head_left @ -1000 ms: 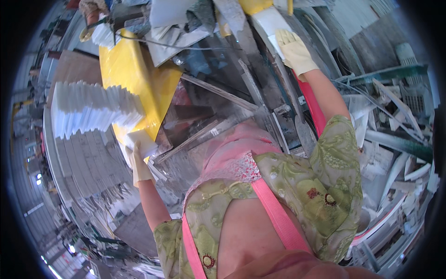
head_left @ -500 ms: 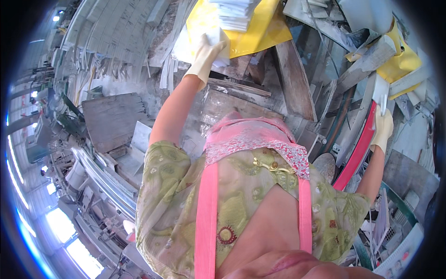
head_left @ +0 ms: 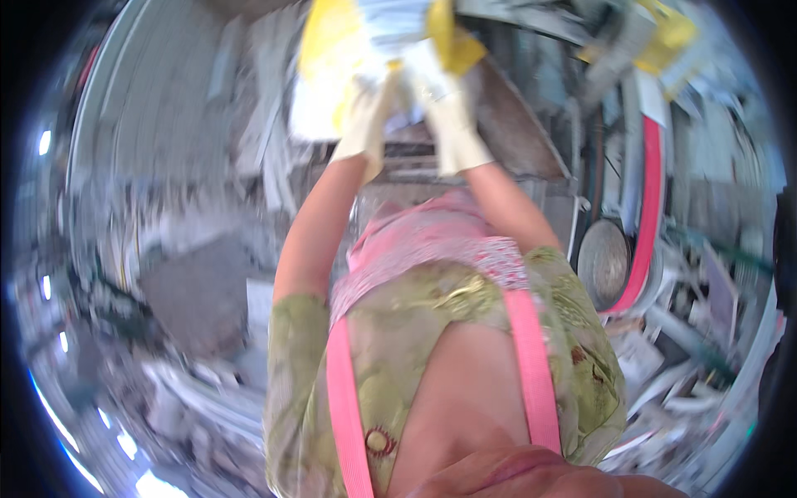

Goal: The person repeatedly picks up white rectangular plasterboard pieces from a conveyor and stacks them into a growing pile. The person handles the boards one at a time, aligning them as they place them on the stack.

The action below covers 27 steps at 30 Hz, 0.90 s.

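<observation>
Both my hands wear cream gloves and reach forward to the yellow sheet (head_left: 324,41) at the top of the head view, where a stack of thin white slabs (head_left: 394,18) lies. My left hand (head_left: 365,112) is over the sheet's near edge, beside a pale flat piece (head_left: 314,112). Close to its right, my right hand (head_left: 451,124) is just short of the stack, with a whitish patch (head_left: 423,66) at its fingers that may be a slab. Motion smears the fingers of both hands, so their grip does not show.
A red belt (head_left: 649,191) runs around a round wheel (head_left: 604,261) on my right. Beyond it hangs a yellow cloth or sheet (head_left: 668,33). Long grey-white strips (head_left: 149,108) stand stacked at the left. A worn board (head_left: 199,286) lies nearer on that side.
My right hand has left the red belt on the right and come across to the stack, beside my left hand. My left hand has stayed near the yellow sheet. The view has turned.
</observation>
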Each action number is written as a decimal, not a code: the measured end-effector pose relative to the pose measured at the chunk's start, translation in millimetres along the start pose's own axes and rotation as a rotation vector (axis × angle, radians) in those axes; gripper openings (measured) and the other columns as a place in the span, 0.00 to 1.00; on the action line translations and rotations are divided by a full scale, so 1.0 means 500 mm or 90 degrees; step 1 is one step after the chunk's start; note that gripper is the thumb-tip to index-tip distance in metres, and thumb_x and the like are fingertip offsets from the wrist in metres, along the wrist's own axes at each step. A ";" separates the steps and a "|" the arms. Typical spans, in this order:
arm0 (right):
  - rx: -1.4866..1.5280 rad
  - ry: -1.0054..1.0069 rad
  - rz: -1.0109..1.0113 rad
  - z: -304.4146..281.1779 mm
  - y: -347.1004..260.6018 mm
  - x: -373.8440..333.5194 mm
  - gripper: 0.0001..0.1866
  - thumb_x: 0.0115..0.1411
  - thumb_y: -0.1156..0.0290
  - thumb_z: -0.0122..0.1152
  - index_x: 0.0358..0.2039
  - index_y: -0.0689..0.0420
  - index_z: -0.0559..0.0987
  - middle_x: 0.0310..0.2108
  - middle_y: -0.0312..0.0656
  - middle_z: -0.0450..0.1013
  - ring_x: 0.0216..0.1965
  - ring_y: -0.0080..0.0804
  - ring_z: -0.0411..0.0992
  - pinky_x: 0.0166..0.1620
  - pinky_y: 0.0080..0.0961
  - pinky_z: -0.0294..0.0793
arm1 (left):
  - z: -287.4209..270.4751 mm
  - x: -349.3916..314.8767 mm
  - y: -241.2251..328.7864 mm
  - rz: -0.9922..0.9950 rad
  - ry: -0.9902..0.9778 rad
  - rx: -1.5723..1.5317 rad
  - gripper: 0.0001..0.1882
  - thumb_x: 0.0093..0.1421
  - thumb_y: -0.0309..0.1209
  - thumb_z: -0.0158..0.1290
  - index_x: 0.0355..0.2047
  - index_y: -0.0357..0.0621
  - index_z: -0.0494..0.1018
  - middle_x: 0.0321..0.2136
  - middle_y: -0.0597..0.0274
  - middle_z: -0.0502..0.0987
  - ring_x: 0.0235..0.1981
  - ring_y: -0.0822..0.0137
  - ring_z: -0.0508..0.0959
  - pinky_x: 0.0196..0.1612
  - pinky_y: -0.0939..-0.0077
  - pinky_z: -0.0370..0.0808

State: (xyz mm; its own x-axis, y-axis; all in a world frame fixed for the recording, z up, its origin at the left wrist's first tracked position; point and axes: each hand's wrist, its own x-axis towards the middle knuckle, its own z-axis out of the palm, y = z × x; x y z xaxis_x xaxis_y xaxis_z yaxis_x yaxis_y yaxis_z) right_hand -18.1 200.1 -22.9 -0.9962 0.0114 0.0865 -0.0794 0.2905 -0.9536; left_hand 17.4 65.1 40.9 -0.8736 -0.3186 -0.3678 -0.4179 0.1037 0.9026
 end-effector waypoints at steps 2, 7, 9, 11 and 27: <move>0.133 -0.060 -0.066 0.025 0.011 -0.007 0.24 0.65 0.54 0.66 0.54 0.58 0.80 0.46 0.50 0.80 0.45 0.35 0.79 0.48 0.31 0.77 | -0.001 0.022 -0.003 -0.052 -0.057 -0.075 0.32 0.71 0.36 0.48 0.73 0.42 0.56 0.68 0.46 0.63 0.70 0.58 0.62 0.72 0.63 0.56; 0.083 -0.291 -0.098 0.012 0.025 -0.016 0.50 0.60 0.36 0.61 0.70 0.59 0.59 0.58 0.58 0.72 0.60 0.55 0.70 0.60 0.40 0.70 | 0.011 0.067 -0.021 0.103 -0.033 0.086 0.39 0.59 0.42 0.64 0.63 0.26 0.63 0.55 0.42 0.71 0.54 0.58 0.75 0.58 0.64 0.73; -0.123 -0.360 -0.165 -0.027 0.026 -0.005 0.54 0.58 0.36 0.63 0.72 0.60 0.56 0.59 0.56 0.71 0.64 0.53 0.66 0.63 0.39 0.67 | 0.027 0.070 -0.025 0.122 0.036 0.141 0.39 0.57 0.43 0.66 0.59 0.26 0.65 0.54 0.42 0.72 0.53 0.58 0.75 0.57 0.65 0.73; -0.136 -0.324 -0.224 -0.096 0.040 -0.008 0.43 0.60 0.39 0.62 0.66 0.57 0.68 0.59 0.52 0.73 0.64 0.52 0.65 0.65 0.41 0.64 | 0.039 0.062 -0.025 0.103 0.081 0.169 0.41 0.56 0.45 0.67 0.59 0.27 0.65 0.55 0.44 0.72 0.54 0.58 0.74 0.57 0.65 0.73; -0.687 0.258 0.167 -0.956 0.425 0.342 0.38 0.62 0.37 0.56 0.60 0.56 0.73 0.57 0.46 0.72 0.62 0.47 0.65 0.62 0.43 0.65 | 0.074 0.015 0.024 0.022 0.026 0.016 0.43 0.60 0.45 0.62 0.70 0.41 0.57 0.61 0.52 0.69 0.62 0.57 0.71 0.65 0.62 0.67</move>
State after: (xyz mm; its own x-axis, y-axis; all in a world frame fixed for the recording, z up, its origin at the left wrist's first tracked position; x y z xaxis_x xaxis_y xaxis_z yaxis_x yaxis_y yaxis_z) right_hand -188.4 721.0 -72.7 -0.8777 0.4374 0.1955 0.3910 0.8898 -0.2355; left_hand -3.5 98.8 40.8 -0.8769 -0.3521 -0.3273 -0.3947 0.1387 0.9083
